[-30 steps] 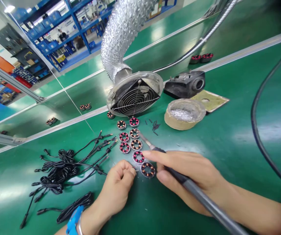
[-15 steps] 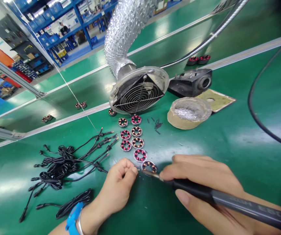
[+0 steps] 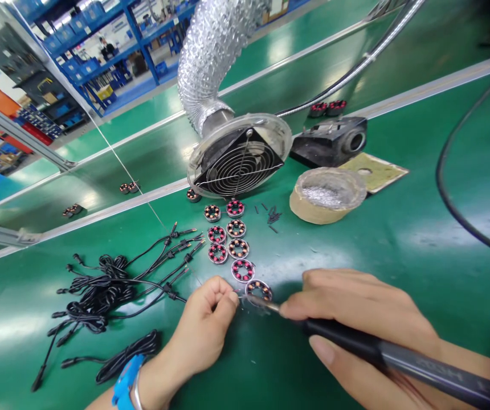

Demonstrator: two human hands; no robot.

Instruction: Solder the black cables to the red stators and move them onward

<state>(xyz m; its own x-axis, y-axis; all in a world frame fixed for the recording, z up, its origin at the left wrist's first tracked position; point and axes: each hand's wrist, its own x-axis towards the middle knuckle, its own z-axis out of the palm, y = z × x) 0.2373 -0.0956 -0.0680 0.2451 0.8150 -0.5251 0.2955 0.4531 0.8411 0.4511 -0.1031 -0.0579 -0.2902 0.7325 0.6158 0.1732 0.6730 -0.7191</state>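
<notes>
My left hand (image 3: 211, 316) pinches a thin cable end, whose fine wire tips poke out to the right of the fingertips. My right hand (image 3: 364, 319) is closed round a black and grey soldering iron (image 3: 351, 339). The iron's tip reaches the wire tips beside the nearest ring-shaped coil part (image 3: 258, 292), and a faint wisp of smoke shows there. More round coil parts (image 3: 243, 270) with red or copper windings stand in two rough columns behind it.
Black cables (image 3: 112, 285) lie tangled on the left of the green table. A fan hood (image 3: 240, 165) on a silver duct (image 3: 211, 57) hangs behind the coils. Short black tubes (image 3: 274, 215), a round tan container (image 3: 326, 208) and a black iron stand (image 3: 334, 142) are at the right.
The soldering iron has shifted slightly, and a wisp of smoke now shows at its tip. The camera view has moved a little. My left hand keeps its pinch.
</notes>
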